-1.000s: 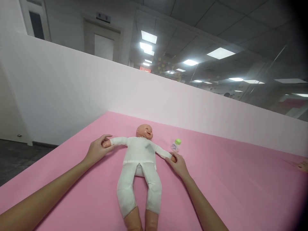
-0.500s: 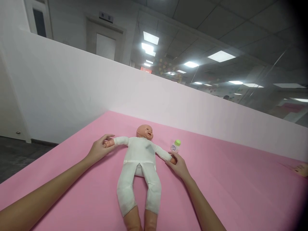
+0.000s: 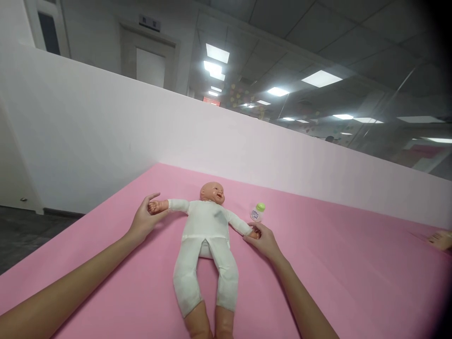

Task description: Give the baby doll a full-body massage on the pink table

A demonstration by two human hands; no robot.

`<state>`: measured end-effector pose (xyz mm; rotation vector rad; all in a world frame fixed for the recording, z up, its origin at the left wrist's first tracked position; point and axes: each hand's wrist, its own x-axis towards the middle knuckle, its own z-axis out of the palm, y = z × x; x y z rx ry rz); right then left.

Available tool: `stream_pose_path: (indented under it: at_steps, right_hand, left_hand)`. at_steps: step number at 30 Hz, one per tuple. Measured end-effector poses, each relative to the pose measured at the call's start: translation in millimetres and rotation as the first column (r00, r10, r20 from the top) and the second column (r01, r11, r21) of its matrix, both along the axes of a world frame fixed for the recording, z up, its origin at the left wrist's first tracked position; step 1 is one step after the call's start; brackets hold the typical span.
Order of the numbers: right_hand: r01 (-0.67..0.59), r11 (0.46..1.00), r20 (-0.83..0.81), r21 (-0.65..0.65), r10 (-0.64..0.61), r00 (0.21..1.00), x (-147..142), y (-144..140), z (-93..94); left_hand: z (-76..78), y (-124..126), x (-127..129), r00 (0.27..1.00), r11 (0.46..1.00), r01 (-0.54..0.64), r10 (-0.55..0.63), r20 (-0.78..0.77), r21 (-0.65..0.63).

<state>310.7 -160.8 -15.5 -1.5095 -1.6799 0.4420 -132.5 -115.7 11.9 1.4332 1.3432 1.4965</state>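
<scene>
We have the doll (image 3: pixel 206 223) on its back near the middle of the pink table (image 3: pixel 318 273), its head toward the far edge, where a white panel (image 3: pixel 219 136) rises, and its legs running down toward the near side. Our left hand (image 3: pixel 143 219) is loosely open, thumb and forefinger spread to either side of the doll's fist, so it seems to support that arm more than clamp it. Our right hand (image 3: pixel 265 240) closes thumb and fingers around the end of the other arm, probably to keep it out from the body. With both arms stretched sideways, the chest lies uncovered between our hands. The green-capped bottle (image 3: pixel 256 215) is just beyond our right hand, toward the far edge, perhaps left there to be within reach.

Compared with half a second ago, our left hand sits slightly farther toward the left edge, its forefinger stands more clear, and more of the doll's fist shows. Our right hand and the bottle keep about the same places. A pale object (image 3: pixel 439 239), cut off at the right, we cannot identify.
</scene>
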Motion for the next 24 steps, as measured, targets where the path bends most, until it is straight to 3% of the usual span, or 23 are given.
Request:
stream_pose_path:
  at_steps: [8,13,17,20,24]
  right_hand:
    - [0.068,0.996,-0.021,0.06,-0.067,0.998,0,3,5.0]
    - [0.01,0.999,-0.189,0.045,-0.001,0.982,3,0,14.0]
    - [-0.071,0.996,-0.395,0.046,0.083,0.915,8,-3,17.5]
    - [-0.052,0.995,-0.594,0.084,0.092,0.799,1,4,16.1]
    - [0.093,0.982,-0.909,0.162,0.112,0.401,-29,21,9.7]
  left_hand:
    - [-2.2,1,6,0.997,0.997,0.071,-0.072,-0.031,-0.042]
    - [-5.2,10,9,0.979,0.986,0.165,-0.165,-0.119,-0.009]
    - [1.2,7,14,0.965,0.987,0.162,-0.16,-0.209,-0.007]
    - [2.3,7,14,0.945,0.988,0.15,-0.149,-0.29,-0.02]
    - [-3.9,17,10,0.902,0.984,0.175,-0.178,-0.393,-0.043]
